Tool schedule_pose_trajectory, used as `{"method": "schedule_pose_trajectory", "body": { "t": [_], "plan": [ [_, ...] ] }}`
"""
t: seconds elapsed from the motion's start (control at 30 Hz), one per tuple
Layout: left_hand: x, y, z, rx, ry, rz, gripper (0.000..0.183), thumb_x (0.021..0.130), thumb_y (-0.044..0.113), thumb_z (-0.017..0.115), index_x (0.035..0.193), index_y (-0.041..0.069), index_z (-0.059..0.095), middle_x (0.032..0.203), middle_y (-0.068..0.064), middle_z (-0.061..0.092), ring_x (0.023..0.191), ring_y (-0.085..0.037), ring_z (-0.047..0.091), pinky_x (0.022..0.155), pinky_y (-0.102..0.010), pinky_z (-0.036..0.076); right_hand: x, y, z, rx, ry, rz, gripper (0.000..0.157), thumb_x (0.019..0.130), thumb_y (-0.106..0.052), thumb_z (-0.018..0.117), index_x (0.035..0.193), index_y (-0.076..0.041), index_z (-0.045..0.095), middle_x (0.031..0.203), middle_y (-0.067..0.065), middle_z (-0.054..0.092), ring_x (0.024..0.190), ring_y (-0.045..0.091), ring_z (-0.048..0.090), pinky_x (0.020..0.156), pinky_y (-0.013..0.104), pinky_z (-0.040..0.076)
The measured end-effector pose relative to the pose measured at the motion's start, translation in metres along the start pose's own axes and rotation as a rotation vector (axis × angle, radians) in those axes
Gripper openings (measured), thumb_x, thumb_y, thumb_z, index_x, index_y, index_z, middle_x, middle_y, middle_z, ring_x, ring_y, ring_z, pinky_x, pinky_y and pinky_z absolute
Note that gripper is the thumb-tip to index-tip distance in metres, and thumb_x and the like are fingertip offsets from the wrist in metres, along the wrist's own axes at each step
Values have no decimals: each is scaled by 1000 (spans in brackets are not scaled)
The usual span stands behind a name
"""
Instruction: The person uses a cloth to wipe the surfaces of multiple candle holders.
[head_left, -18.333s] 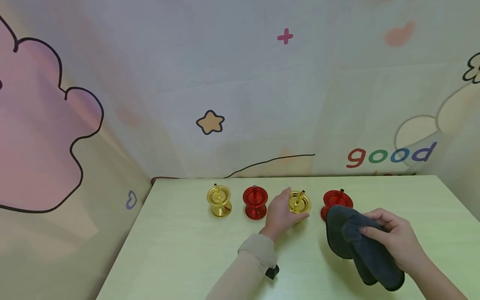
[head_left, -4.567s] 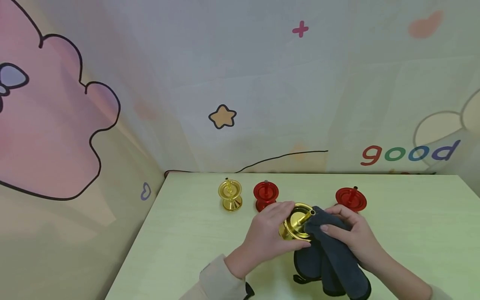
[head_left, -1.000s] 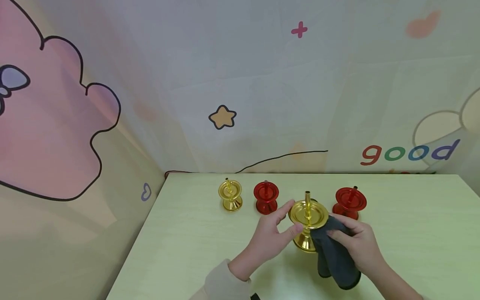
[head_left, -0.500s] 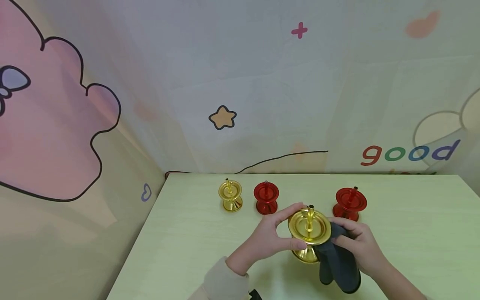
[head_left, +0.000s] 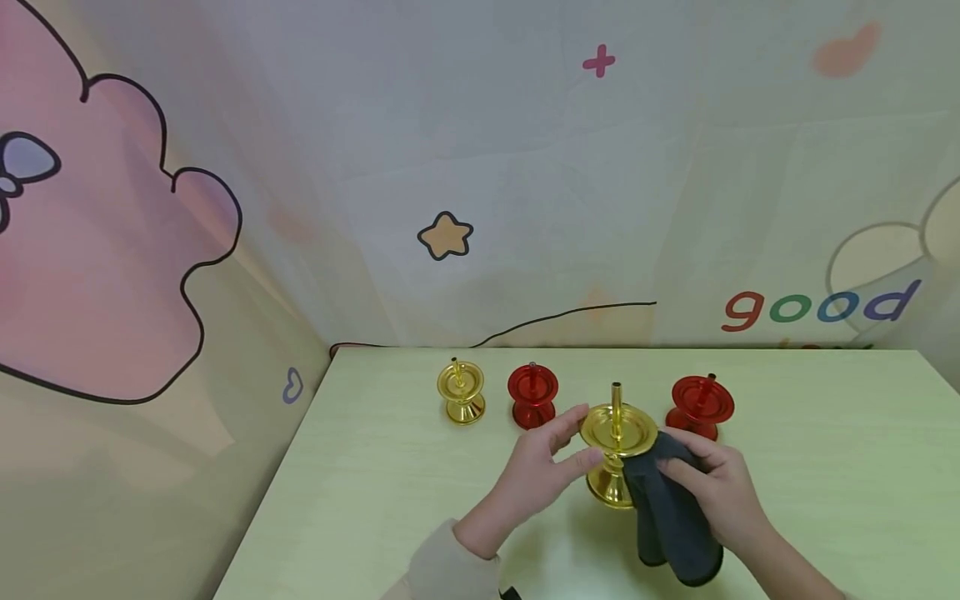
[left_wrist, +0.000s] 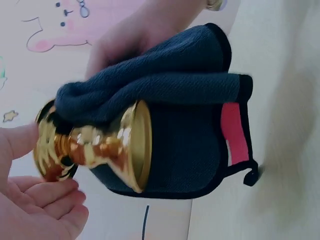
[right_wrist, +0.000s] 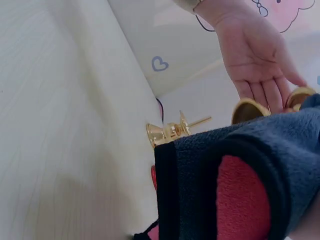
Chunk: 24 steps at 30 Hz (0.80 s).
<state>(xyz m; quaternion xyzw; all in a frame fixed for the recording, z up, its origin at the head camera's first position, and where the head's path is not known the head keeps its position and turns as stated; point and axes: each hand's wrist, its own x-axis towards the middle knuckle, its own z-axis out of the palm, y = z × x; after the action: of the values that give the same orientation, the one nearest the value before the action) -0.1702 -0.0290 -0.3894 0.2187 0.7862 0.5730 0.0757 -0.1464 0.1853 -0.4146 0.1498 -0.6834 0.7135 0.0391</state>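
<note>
A gold candle holder (head_left: 609, 483), with a wide dish and an upright tube, is held above the table, nearly upright. My left hand (head_left: 534, 479) grips it at the dish rim between thumb and fingers. In my right hand (head_left: 723, 492) I pinch a folded dark blue cloth (head_left: 681, 529) that presses against the holder's right side below the dish. Its black edging and red reverse show in the left wrist view, where the cloth (left_wrist: 170, 140) lies behind the candle holder (left_wrist: 92, 147). My right fingertips are partly hidden by the cloth.
On the pale table (head_left: 360, 492) stand a second gold candle holder (head_left: 462, 392) and a red one (head_left: 533, 396) at back left. Another red holder (head_left: 699, 407) stands just beyond my right hand. A printed backdrop (head_left: 480, 167) rises behind the table's far edge.
The gold holder has gone from standing on the table into my left hand. Within the last second it dips towards me, then rises back upright, the cloth staying against it.
</note>
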Motion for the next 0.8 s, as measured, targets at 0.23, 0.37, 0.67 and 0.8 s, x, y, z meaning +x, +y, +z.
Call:
{"method": "schedule_pose_trajectory", "body": {
  "t": [0.23, 0.37, 0.67, 0.8],
  "plan": [
    [3, 5, 8, 128, 67, -56, 73, 79, 41, 62, 137, 8, 32, 140, -5, 36, 123, -22, 42, 97, -36, 40, -1, -1, 14, -361, 117, -79, 27, 79, 6, 57, 106, 6, 59, 87, -24, 61, 70, -1, 60, 60, 18, 50],
    [4, 5, 13, 112, 131, -84, 80, 73, 44, 67, 137, 9, 33, 138, -4, 39, 121, -19, 44, 96, -38, 40, -1, -2, 18, -422, 141, -95, 27, 78, 7, 58, 105, 8, 58, 87, -26, 60, 69, -1, 59, 61, 17, 50],
    [6, -1, 9, -171, 129, 146, 64, 68, 25, 76, 126, 15, 50, 123, 0, 55, 111, -9, 52, 91, -24, 43, 0, -3, 10, -78, -15, -165, 39, 80, 17, 46, 110, -5, 59, 97, -14, 64, 81, 1, 61, 67, 17, 51],
    [7, -4, 2, -265, -65, 171, 63, 72, 31, 72, 128, 21, 47, 126, 2, 53, 117, -8, 46, 98, -28, 36, 4, 0, 1, 239, -233, -208, 55, 80, 24, 29, 116, -8, 55, 104, -3, 63, 88, 7, 60, 71, 20, 52]
  ]
}}
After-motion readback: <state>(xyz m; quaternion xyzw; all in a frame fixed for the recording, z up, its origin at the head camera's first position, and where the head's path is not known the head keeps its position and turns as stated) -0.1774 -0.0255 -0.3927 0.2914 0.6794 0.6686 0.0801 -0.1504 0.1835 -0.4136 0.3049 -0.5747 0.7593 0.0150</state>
